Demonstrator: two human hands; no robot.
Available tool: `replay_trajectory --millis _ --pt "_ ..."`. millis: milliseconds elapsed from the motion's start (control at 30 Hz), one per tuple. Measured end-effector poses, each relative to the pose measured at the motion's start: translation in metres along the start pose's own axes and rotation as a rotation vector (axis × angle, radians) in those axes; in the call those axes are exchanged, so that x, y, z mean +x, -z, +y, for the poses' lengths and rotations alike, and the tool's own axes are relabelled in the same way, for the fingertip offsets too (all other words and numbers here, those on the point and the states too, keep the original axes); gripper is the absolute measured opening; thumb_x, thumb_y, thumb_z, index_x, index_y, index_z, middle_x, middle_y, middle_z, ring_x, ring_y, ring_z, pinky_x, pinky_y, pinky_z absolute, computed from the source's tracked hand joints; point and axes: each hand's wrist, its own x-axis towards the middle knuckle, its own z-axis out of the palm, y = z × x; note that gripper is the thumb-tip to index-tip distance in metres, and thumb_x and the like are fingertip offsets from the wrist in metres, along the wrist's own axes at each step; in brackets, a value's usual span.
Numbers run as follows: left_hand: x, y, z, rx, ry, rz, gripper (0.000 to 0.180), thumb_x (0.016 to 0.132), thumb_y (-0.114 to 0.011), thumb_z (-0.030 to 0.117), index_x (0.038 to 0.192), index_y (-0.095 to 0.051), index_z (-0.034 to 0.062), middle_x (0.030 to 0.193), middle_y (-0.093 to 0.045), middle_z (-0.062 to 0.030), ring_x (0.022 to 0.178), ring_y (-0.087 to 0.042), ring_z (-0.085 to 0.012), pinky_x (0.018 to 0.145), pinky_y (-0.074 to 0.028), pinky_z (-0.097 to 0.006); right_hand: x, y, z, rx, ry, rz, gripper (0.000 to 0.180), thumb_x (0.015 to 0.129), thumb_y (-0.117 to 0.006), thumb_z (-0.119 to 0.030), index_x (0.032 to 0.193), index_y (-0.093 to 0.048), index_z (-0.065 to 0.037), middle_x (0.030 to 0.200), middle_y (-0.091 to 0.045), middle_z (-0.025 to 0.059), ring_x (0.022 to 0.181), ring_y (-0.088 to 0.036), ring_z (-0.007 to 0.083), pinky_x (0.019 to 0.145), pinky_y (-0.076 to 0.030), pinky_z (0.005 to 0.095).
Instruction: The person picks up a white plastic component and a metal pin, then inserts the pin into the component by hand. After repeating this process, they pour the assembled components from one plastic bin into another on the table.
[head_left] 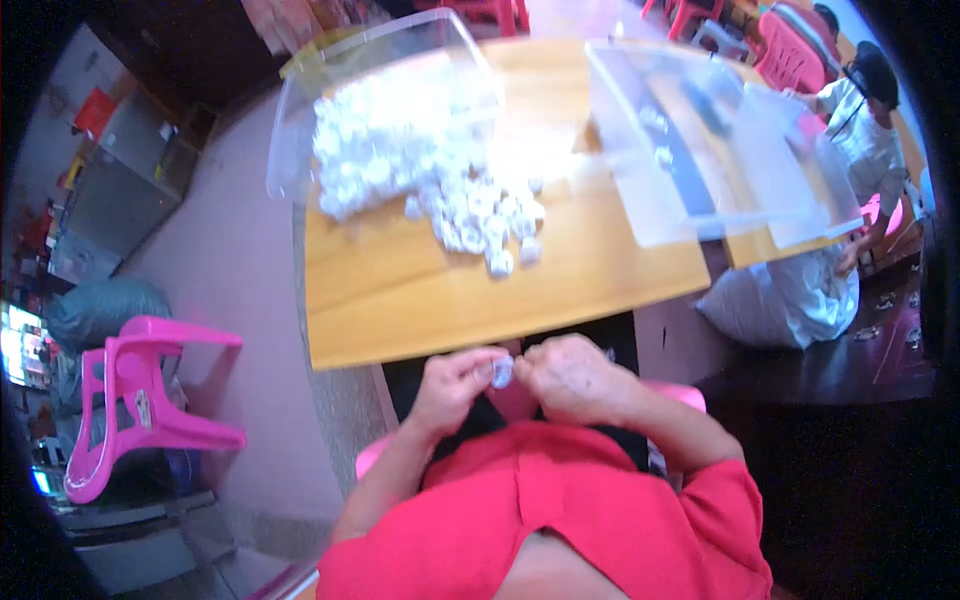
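Just off the near edge of the wooden table [560, 285], above my lap, my left hand [450, 388] pinches a small whitish plastic piece [502, 372] between thumb and fingertips. Right beside that piece is my right hand [578, 380], its fingers curled closed. Whatever lies in its fingertips is hidden. A loose heap of similar small white pieces [490, 220] lies on the tabletop, spilling from a clear plastic bin [285, 150] at the far left. The exact kind of these pieces is too small and blurred to tell.
Another clear bin [650, 215] stands on the table's right, a few pieces inside. A pink plastic chair [165, 400] is on the floor at left. At right, a person [865, 150] reaches to a white sack [790, 300] near a dark table [830, 370] with scattered pieces.
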Motion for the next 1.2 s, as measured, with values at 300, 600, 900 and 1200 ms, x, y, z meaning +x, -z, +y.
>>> replay_trajectory --millis 300,600,900,1200 --pt "0.015 0.001 0.081 0.448 -0.467 0.426 0.019 0.09 -0.061 0.006 0.106 -0.064 -0.002 0.092 -0.066 -0.0045 0.085 -0.059 -0.0105 0.078 -0.049 -0.026 -0.024 -0.025 0.016 0.182 -0.045 0.438 0.013 0.073 -0.057 -0.006 0.085 -0.058 -0.002 0.073 -0.06 0.0155 0.069 -0.062 0.0334 0.059 -0.051 0.0427" --pt "0.131 0.092 0.236 1.243 -0.895 0.788 0.036 0.081 -0.065 0.008 0.116 -0.059 -0.0001 0.117 -0.056 -0.0229 0.105 -0.056 -0.0347 0.091 -0.045 -0.038 -0.041 -0.076 0.032 0.119 -0.13 0.383 0.01 0.076 -0.055 -0.008 0.084 -0.059 -0.003 0.072 -0.061 0.015 0.068 -0.062 0.0338 0.06 -0.051 0.0433" --pt "0.034 -0.075 0.216 1.071 -0.792 -0.511 0.033 0.076 -0.068 -0.002 0.108 -0.063 -0.0011 0.105 -0.065 -0.0155 0.098 -0.063 -0.0288 0.083 -0.05 -0.035 -0.045 -0.075 0.038 0.119 -0.138 0.239 0.015 0.071 -0.059 -0.01 0.083 -0.059 -0.002 0.079 -0.063 0.0177 0.077 -0.065 0.0343 0.068 -0.052 0.0434" --pt "-0.064 -0.155 0.249 0.619 -0.513 -1.679 0.04 0.092 -0.053 0.03 0.102 -0.055 -0.0087 0.108 -0.056 -0.0272 0.096 -0.058 -0.039 0.082 -0.046 -0.046 -0.045 -0.081 0.035 0.147 -0.124 0.222 0.016 0.073 -0.056 -0.012 0.085 -0.059 -0.002 0.079 -0.062 0.0176 0.076 -0.064 0.035 0.068 -0.052 0.0447"
